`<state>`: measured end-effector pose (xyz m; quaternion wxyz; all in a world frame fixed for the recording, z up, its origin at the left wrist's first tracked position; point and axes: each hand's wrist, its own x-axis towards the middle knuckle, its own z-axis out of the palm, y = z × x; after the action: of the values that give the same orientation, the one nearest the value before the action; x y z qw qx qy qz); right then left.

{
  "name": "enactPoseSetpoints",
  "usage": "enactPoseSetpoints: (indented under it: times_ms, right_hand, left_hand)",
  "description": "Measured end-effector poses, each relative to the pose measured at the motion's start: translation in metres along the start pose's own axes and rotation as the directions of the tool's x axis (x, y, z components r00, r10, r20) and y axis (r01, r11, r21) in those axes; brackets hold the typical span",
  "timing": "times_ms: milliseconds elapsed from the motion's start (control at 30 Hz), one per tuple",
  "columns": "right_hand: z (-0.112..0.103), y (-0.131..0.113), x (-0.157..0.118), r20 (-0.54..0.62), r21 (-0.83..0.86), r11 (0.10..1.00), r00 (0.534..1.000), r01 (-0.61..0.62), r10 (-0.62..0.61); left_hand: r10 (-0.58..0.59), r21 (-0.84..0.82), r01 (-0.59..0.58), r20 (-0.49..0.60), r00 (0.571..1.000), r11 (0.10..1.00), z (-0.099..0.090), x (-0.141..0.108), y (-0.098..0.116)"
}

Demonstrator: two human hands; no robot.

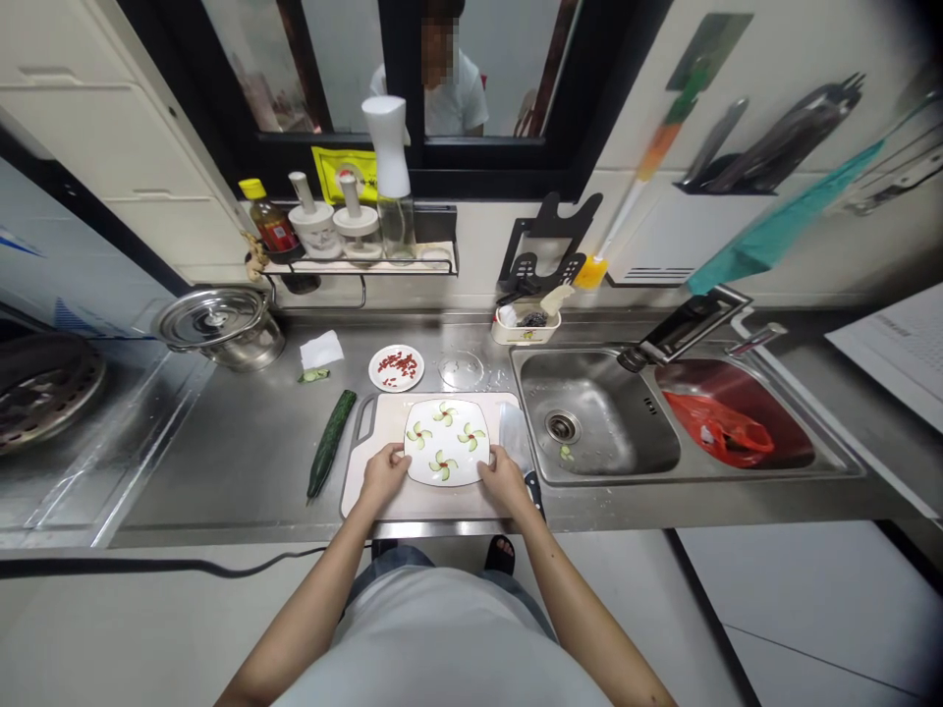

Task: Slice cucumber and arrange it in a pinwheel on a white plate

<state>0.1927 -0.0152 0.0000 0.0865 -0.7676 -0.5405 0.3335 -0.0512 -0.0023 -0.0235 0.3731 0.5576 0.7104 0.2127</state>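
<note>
A white square plate (pixel 443 472) is held by its near corners, with several pinwheels of green cucumber slices with red centres on it. My left hand (pixel 386 475) pinches the plate's left edge, thumb on top. At the opposite edge my right hand (pixel 505 481) grips it the same way. Beneath the plate is a pale cutting board (pixel 375 501) with a grey handle. A kitchen knife (pixel 514 437) lies along the board's right side, its dark handle partly behind my right hand. To the left lies a whole cucumber (pixel 330 447).
Behind the board stands a small dish of red bits (pixel 396 369). A lidded steel pot (pixel 236 329) is at the back left. A double sink (pixel 596 417) with a red plastic bag (pixel 722 432) lies to the right. Bottles and seasoning jars (pixel 316 231) fill a wall rack.
</note>
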Motion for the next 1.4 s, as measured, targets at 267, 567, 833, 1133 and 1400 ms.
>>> enactPoseSetpoints:
  times_ms: [267,567,833,1133,1400]
  right_hand:
    - [0.005,0.004,0.005,-0.033,0.035,0.996,0.996,0.083,-0.082]
    - [0.009,0.008,0.007,-0.051,0.08,0.993,0.996,0.082,-0.078]
    - [-0.002,0.016,0.002,-0.09,0.31,0.941,0.989,0.138,-0.115]
    - [0.002,0.02,-0.051,0.098,0.834,0.55,0.993,-0.044,-0.069]
    - [0.004,0.045,-0.108,0.191,0.939,0.273,0.977,-0.209,0.092]
  left_hand:
    - [-0.003,-0.093,0.006,0.033,0.999,0.996,0.0,0.001,0.002]
    - [-0.039,-0.333,0.08,0.128,0.991,0.94,0.005,0.0,0.003]
    - [0.023,-0.616,0.193,0.325,0.945,0.764,-0.007,-0.016,0.009]
    - [0.046,-0.663,0.179,0.306,0.951,0.727,-0.007,-0.052,0.016]
    - [0.197,-0.689,0.185,0.435,0.878,0.7,0.015,-0.088,0.031]
